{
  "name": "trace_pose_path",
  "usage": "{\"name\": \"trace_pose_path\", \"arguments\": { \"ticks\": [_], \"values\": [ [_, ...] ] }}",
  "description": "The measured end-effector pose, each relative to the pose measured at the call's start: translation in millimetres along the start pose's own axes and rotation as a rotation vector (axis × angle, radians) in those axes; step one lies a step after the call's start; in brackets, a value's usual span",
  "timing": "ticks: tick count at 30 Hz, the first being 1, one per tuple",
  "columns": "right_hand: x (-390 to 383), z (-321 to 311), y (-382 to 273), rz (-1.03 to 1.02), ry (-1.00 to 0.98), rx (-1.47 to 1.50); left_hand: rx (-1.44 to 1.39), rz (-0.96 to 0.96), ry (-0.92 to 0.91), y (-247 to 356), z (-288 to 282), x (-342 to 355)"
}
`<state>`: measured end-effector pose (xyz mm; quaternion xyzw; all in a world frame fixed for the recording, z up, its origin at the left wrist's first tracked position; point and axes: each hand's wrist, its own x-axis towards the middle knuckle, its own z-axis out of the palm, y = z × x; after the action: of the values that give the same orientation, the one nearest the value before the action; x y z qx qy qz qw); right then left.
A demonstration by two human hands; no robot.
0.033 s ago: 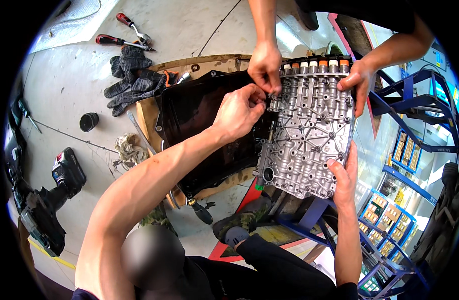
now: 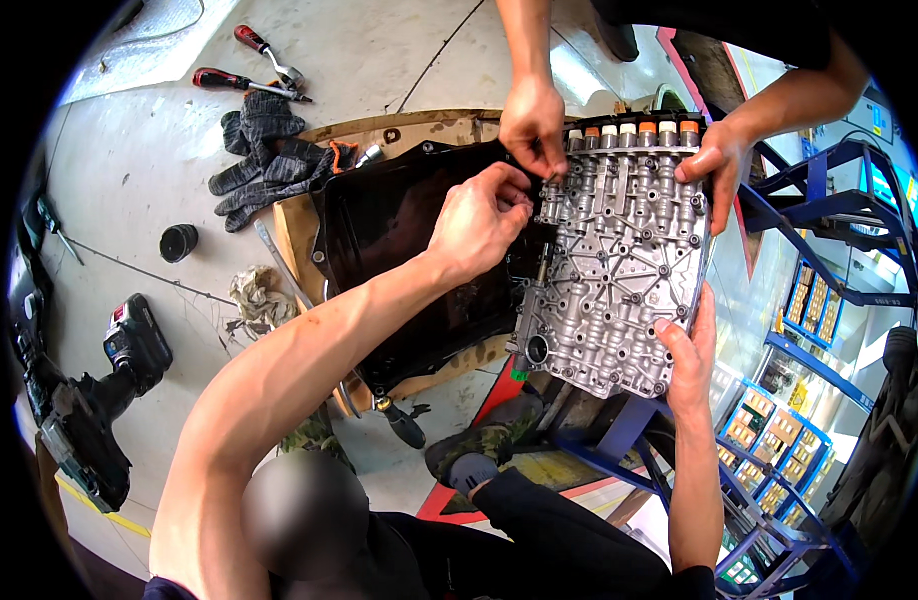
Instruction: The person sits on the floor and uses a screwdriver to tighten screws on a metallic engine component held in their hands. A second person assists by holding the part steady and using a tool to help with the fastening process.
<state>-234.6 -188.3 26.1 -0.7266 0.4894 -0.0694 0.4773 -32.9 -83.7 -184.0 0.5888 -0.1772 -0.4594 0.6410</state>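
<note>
A silver-grey valve body with many channels and bolts is held above the floor, a row of orange and white capped solenoids along its far edge. My right hand grips its right edge near the lower corner, thumb on top. At its upper left edge my left hand is closed in a pinch; whatever is between the fingertips is hidden. A co-worker's hand pinches at the same edge beside mine, while their other hand holds the far right side.
Below lies a black oil pan on cardboard. Leftward on the floor are grey gloves, ratchets, a black cup, a rag and a cordless power tool. A screwdriver lies nearer. Blue metal frames stand right.
The co-worker's pinching hand has shifted slightly to the right, and my left fingertips have moved a little. The valve body and my right hand stay in place.
</note>
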Motion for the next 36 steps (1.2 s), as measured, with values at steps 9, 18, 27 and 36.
{"name": "trace_pose_path", "arguments": {
  "ticks": [9, 18, 27, 36],
  "values": [
    [0, 3, 2, -0.004, 0.021, 0.021, 0.211, 0.001, -0.206, -1, 41, -24],
    [-1, -1, 3, 0.010, 0.016, 0.003, 0.132, -0.053, -0.046, -6, 51, -41],
    [0, 0, 2, 0.009, 0.004, 0.023, 0.218, 0.152, -0.077, -13, 49, -31],
    [-2, 2, -1, 0.023, 0.017, 0.027, 0.333, -0.050, -0.152, -2, 45, -29]
  ]
}}
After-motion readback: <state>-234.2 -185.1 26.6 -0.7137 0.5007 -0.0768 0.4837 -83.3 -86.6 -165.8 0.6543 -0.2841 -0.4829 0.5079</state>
